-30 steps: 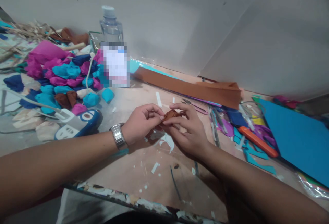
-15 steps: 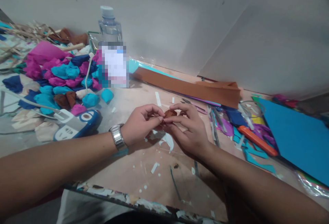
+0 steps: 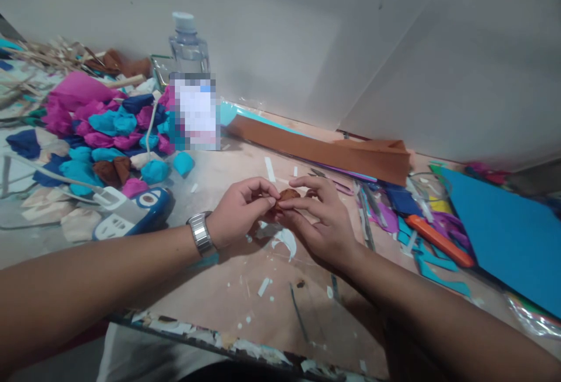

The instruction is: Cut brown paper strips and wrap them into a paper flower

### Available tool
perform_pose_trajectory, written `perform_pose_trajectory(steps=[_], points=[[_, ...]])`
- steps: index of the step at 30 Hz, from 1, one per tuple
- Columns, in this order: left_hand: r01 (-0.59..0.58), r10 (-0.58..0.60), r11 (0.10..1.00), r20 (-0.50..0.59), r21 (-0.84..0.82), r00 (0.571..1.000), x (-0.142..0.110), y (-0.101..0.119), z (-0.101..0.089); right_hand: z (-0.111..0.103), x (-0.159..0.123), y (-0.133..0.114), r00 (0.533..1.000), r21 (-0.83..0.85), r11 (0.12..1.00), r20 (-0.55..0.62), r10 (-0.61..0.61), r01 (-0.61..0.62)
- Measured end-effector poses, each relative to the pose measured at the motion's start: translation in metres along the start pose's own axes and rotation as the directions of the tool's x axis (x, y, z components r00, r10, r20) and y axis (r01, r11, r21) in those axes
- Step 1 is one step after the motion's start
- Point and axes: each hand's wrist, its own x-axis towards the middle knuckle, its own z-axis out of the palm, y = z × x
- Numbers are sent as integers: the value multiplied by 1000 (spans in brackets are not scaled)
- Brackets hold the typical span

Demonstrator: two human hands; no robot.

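Note:
Between my two hands, above the middle of the table point(image 3: 245, 271), is a small crumpled piece of brown paper point(image 3: 288, 195). My left hand point(image 3: 241, 207), with a metal-band watch point(image 3: 202, 233) on its wrist, pinches the paper's left end between thumb and index finger. From the right, my right hand point(image 3: 326, 218) grips the same piece between thumb and fingers, its index finger arched over the top. The fingers partly cover the paper, so its full shape is hidden. White paper scraps point(image 3: 284, 243) lie on the table just below the hands.
At left lies a heap of pink, blue, brown and cream crumpled paper pieces point(image 3: 111, 119), beside a power strip point(image 3: 131, 218). A water bottle point(image 3: 188, 49) stands behind. Brown paper strips point(image 3: 319, 151) stretch along the back. Rightward are an orange cutter point(image 3: 439, 240) and blue sheets point(image 3: 508, 230).
The brown paper has turned slightly between my fingers and shows a rounder top. My right index finger has lifted a little off it. Both hands otherwise keep their places.

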Motion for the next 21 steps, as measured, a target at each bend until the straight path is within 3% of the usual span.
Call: perform_pose_trajectory(steps=[8,15,21], points=[[-19,18,999,14,40,1000,1,-2,0,1,-1,2,1000,72,997,21,-11,10],[-34,35,998,26,-48,999,2,-2,1,1,0,1,1000,106,994,-5,29,-29],[-11,10,1000,15,6,1000,2,0,1,3,0,0,998,161,986,50,37,-44]])
